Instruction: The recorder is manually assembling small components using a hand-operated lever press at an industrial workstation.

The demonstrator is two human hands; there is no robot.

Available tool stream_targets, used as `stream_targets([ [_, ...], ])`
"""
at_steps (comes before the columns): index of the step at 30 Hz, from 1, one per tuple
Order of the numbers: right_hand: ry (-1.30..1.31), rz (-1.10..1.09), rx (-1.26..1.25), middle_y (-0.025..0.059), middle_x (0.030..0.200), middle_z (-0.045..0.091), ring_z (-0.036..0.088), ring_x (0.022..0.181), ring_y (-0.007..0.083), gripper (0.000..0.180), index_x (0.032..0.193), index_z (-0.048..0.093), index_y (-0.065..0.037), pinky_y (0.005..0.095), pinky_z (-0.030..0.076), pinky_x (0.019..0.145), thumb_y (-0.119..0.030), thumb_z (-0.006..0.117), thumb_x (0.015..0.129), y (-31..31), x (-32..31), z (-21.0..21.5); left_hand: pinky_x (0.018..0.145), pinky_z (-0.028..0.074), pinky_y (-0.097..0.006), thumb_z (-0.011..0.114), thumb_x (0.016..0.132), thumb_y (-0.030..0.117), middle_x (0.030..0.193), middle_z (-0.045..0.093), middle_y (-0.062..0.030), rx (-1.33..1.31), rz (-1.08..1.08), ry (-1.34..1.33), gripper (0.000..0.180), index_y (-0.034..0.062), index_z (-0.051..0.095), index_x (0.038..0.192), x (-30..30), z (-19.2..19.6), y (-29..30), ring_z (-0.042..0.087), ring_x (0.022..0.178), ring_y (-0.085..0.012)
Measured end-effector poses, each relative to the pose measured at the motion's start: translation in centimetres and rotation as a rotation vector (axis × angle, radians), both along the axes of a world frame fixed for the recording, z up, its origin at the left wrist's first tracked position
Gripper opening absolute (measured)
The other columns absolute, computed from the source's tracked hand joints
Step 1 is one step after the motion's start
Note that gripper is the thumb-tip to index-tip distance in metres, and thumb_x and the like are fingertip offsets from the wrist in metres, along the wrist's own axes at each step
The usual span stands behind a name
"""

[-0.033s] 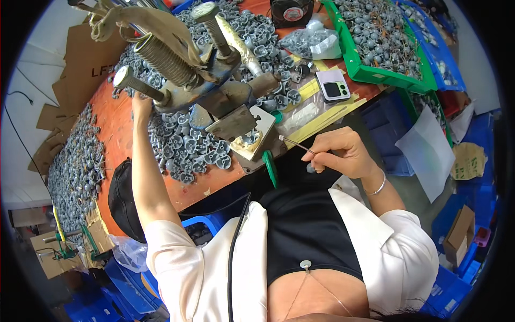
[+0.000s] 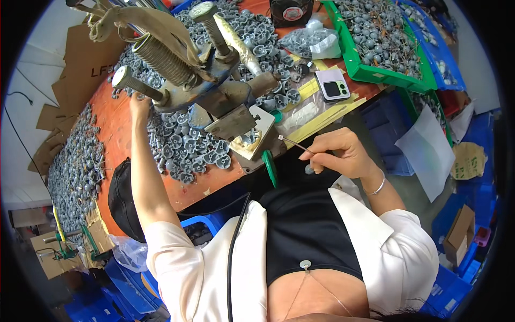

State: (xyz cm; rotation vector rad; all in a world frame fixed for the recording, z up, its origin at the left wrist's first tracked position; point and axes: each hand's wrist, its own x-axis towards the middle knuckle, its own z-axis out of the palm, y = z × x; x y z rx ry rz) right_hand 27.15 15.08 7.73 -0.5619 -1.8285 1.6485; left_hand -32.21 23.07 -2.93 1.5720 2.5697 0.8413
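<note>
The right hand (image 2: 342, 154) pinches a thin stalk (image 2: 295, 144) between its fingers, near and right of the press (image 2: 230, 99); a loose hold might let it slip. The left hand (image 2: 140, 109) is beside grey parts (image 2: 206, 153), its fingers too hidden to tell their state.

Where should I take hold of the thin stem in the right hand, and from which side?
Probably the bare middle of the thin stem, from above with fingers across its length: nothing covers that stretch in this view. The right hand pinches it farther toward the lower right, and the pale tip at its upper-left end would stay untouched.
</note>
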Motion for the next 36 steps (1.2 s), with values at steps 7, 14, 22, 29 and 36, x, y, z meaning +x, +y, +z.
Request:
stream_targets([
  [7,-0.093,0.073,-0.155,0.0081,0.067,0.066,0.062,0.058,0.0108,0.011,0.09,0.069,0.004,0.0214,0.047,0.054,-0.003,0.061,0.085,-0.8,-2.4,-2.8,0.059,0.054,-0.029,0.059,0.085,0.001,0.084,0.058,-0.0052,0.58,-0.042,-1.303,0.039,-0.001,0.048,0.123,14.7,5.6,-9.4,0.058,0.063,-0.0151],
  [14,-0.06,-0.012,-0.131,-0.0007,0.058,0.057,0.049,0.052,0.0039,0.021,0.07,0.062,0.0,0.0222,0.037,0.048,-0.014,0.065,0.086,-1.4,-6.3,-4.8,0.06,0.056,-0.027,0.06,0.083,-0.007,0.099,0.06,-0.0088,0.416,-0.181,-1.688,0.035,0.0032,0.054,0.116,33.8,4.7,-17.1,0.064,0.067,-0.017],
  [22,-0.127,-0.178,0.234,0.0112,0.054,0.053,0.05,0.045,0.0207,0.025,0.062,0.051,0.001,0.0321,0.037,0.046,-0.012,0.064,0.079,-1.7,-6.8,-5.5,0.06,0.053,-0.02,0.069,0.075,-0.012,0.086,0.064,-0.006,0.476,-0.251,-1.336,0.026,-0.0018,0.06,0.098,34.6,3.7,-17.2,0.062,0.07,-0.0091],
  [29,-0.094,-0.097,0.259,0.0123,0.055,0.054,0.053,0.048,0.0267,0.024,0.061,0.051,0.001,0.0351,0.039,0.047,-0.012,0.066,0.076,-1.2,-6.6,-4.8,0.062,0.051,-0.017,0.071,0.073,-0.012,0.086,0.063,-0.0052,0.408,-0.276,-1.234,0.027,-0.0022,0.06,0.096,34.5,4.0,-17.4,0.061,0.072,-0.0074],
  [36,-0.123,-0.053,0.33,0.0139,0.058,0.055,0.054,0.051,0.0305,0.022,0.063,0.052,0.001,0.0372,0.039,0.049,-0.011,0.065,0.077,-1.1,-6.6,-4.3,0.063,0.051,-0.02,0.073,0.071,-0.011,0.093,0.059,-0.0064,0.406,-0.428,-1.256,0.026,-0.0021,0.06,0.092,35.0,4.6,-17.1,0.06,0.078,-0.0099],
])
